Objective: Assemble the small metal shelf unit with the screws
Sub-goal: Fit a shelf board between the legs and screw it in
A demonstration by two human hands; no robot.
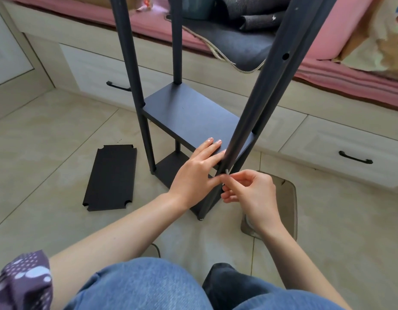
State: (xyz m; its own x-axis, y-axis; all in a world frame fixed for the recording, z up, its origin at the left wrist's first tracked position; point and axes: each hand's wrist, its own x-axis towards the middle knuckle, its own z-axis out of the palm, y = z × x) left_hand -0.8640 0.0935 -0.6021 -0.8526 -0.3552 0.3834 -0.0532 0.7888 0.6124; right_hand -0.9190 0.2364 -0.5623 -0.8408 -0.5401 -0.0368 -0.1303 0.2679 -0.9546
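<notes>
You sit on a pale tiled floor [59, 130] beside a bed base with drawers [350, 151] and a pink mattress [327, 70]. The dark shelf unit [189, 113] stands upright before you; a loose panel [112, 179] lies flat, well left of your fingers. Your left hand [198, 171] lies with straight fingers on the middle shelf, thumb by the near post [249, 121]. Your right hand [249, 189] pinches a small silver key [224, 175] against that post, between both hands.

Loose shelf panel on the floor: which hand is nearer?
Left. The left hand rests on the mounted shelf, right of the loose shelf panel; the right hand is farther right, past the post.
</notes>
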